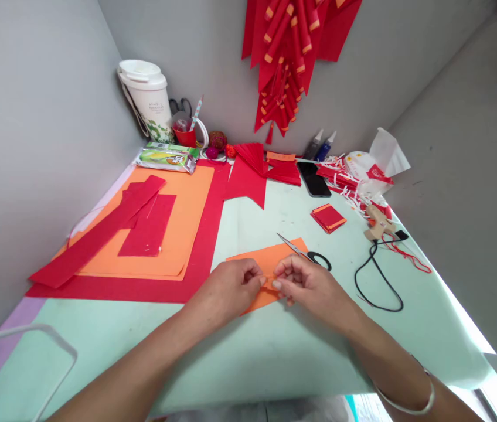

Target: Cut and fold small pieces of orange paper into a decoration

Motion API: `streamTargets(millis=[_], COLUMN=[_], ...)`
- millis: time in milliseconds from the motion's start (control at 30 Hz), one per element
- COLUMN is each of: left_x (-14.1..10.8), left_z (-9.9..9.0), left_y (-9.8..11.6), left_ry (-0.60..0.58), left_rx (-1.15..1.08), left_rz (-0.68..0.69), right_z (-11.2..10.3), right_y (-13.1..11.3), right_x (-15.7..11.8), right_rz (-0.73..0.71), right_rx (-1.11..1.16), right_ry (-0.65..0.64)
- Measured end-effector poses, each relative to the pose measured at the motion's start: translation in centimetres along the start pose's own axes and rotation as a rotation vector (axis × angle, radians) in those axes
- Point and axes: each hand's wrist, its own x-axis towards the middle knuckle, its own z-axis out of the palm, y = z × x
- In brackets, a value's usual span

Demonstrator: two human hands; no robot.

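Between my two hands is a small strip of orange paper (269,283), pinched at both ends by thumb and fingers. My left hand (236,286) grips its left end, and my right hand (303,281) grips the right end. Both hands are closed. Below them lies a larger orange sheet (259,253) on the pale green tabletop. Scissors (314,256) with black handles rest across that sheet's upper right corner, just beyond my right hand. A small stack of red pieces with orange edges (328,218) sits farther back to the right.
At left, red strips (147,225) lie on large orange sheets (191,234) over red paper. Along the back are a white cup (145,99), folded red paper (248,181) and a phone (313,179). A black cord (378,275) loops at right. Red paper firecrackers (290,35) hang on the wall.
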Motion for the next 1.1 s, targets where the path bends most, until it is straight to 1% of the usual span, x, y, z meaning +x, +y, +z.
streamTargets(millis=[167,333,433,600,733,967,1100], left_x=[-0.1,-0.2,-0.2,-0.1,-0.1,-0.2,-0.3], left_z=[0.2,0.3,0.4,0.5,0.5,0.0,-0.3], left_y=[0.0,-0.2,-0.3,-0.6,-0.7,0.3,0.5], left_ry=[-0.020,-0.032,-0.043,-0.059,-0.058,-0.031,-0.004], left_rx=[0.007,0.008,-0.010,-0.045,-0.058,-0.064,-0.074], left_rz=[0.015,0.004,0.012,0.025,0.025,0.002,-0.009], right_z=[0.3,0.3,0.3,0.3,0.4,0.2,0.0], right_y=[0.2,0.3,0.4,0.4,0.4,0.2,0.3], right_x=[0.1,0.1,0.2,0.2,0.2,0.1,0.0], right_rz=[-0.024,-0.043,-0.048,-0.011,-0.016,0.016,0.035], right_rx=[-0.084,-0.113,-0.086,-0.003,0.002,0.103,0.107], right_ry=[0.043,0.046,0.038,0.008,0.017,-0.010,-0.010])
